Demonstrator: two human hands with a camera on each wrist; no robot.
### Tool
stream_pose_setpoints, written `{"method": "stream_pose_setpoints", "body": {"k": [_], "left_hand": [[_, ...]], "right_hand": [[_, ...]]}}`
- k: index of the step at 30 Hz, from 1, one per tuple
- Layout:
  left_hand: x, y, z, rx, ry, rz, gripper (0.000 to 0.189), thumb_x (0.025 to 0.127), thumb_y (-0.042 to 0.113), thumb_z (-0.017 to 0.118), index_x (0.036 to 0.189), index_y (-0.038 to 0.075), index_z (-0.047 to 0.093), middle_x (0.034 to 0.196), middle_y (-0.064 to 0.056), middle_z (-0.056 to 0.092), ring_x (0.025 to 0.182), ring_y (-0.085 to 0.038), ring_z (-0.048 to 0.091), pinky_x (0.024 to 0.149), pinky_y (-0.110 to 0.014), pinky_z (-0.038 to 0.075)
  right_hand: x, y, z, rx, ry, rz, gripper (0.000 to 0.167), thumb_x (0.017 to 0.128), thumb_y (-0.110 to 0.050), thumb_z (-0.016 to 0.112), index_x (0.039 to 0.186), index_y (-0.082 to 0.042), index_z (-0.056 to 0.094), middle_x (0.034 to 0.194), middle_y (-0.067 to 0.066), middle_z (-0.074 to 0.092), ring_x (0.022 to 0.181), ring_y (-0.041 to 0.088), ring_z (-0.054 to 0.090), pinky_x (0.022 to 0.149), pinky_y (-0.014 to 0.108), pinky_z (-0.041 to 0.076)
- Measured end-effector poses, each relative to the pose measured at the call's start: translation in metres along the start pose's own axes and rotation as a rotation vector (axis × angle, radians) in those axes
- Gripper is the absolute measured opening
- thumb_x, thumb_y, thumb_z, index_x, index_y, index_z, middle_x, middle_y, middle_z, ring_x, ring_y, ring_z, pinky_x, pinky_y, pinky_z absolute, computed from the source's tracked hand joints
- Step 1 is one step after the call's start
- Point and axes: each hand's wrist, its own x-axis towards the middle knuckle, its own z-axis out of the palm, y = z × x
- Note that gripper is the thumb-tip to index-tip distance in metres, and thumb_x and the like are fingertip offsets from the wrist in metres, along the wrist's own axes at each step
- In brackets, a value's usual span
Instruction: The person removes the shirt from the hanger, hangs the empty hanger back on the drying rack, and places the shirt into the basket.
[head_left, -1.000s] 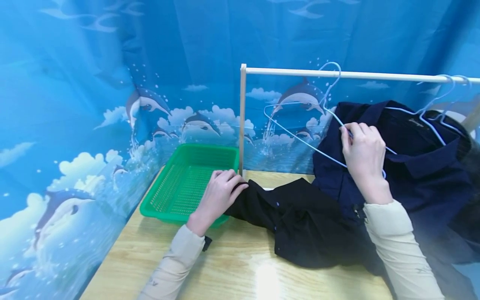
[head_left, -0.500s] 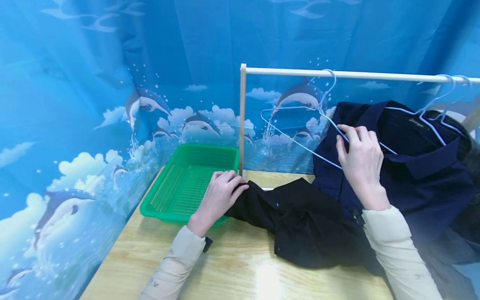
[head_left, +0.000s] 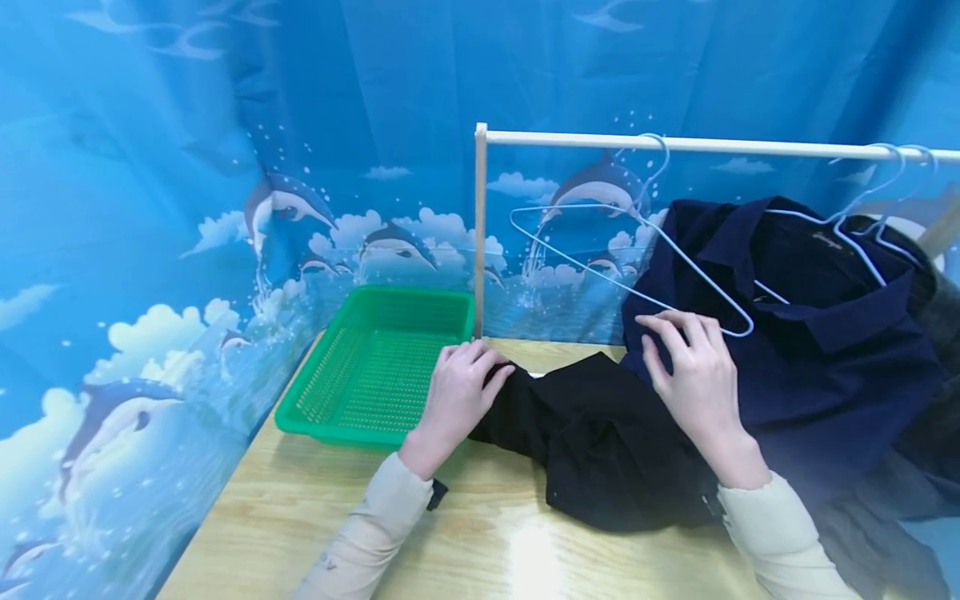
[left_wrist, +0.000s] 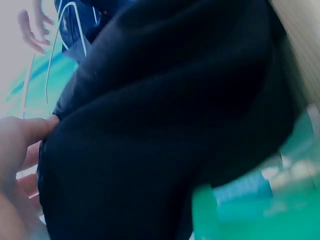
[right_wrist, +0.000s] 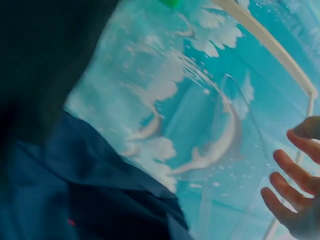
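Dolphin curtain (head_left: 375,83) behind. My left hand (head_left: 459,387) pinches black cloth (head_left: 611,454) between thumb and fingers; right hand (head_left: 697,375) is loose by the hanger (head_left: 697,269), maybe touching.

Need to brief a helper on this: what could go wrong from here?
The left hand pinches the black garment at one end while much of it lies bunched, so it might slip or crease. The bare hanger overlaps the navy shirt in the head view, so moving it could snag that shirt. The right hand is open close by, so a stray brush could set the hanger swinging on the rail.
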Motion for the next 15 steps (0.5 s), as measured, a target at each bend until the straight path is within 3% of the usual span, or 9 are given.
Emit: {"method": "stream_pose_setpoints", "body": {"k": [9,12,15], "left_hand": [[-0.005,0.030,0.026,-0.045,-0.071,0.015,0.011,0.092,0.025,0.077,0.098,0.016,0.079,0.090,0.003,0.071,0.085,-0.016,0.068,0.079,-0.037,0.052],[-0.012,0.035,0.037,-0.061,-0.163,0.027,0.016,0.095,0.025,0.074,0.108,0.017,0.079,0.099,0.004,0.074,0.092,-0.016,0.068,0.082,-0.037,0.052],[-0.024,0.038,0.048,-0.041,-0.329,0.049,0.030,0.099,0.033,0.067,0.126,0.020,0.073,0.117,0.004,0.072,0.104,-0.017,0.065,0.089,-0.037,0.050]], "right_hand": [[-0.056,0.025,0.010,-0.023,-0.219,0.058,0.030,0.085,-0.010,0.079,0.114,-0.010,0.073,0.113,0.015,0.065,0.105,0.040,0.055,0.085,0.055,0.049],[-0.074,0.034,0.007,-0.021,-0.306,0.085,0.037,0.083,-0.017,0.082,0.118,-0.012,0.071,0.118,0.015,0.064,0.110,0.040,0.054,0.086,0.056,0.048],[-0.090,0.042,0.004,-0.005,-0.406,0.087,0.052,0.080,-0.029,0.085,0.126,-0.013,0.068,0.129,0.017,0.059,0.118,0.041,0.051,0.088,0.059,0.047]]}}
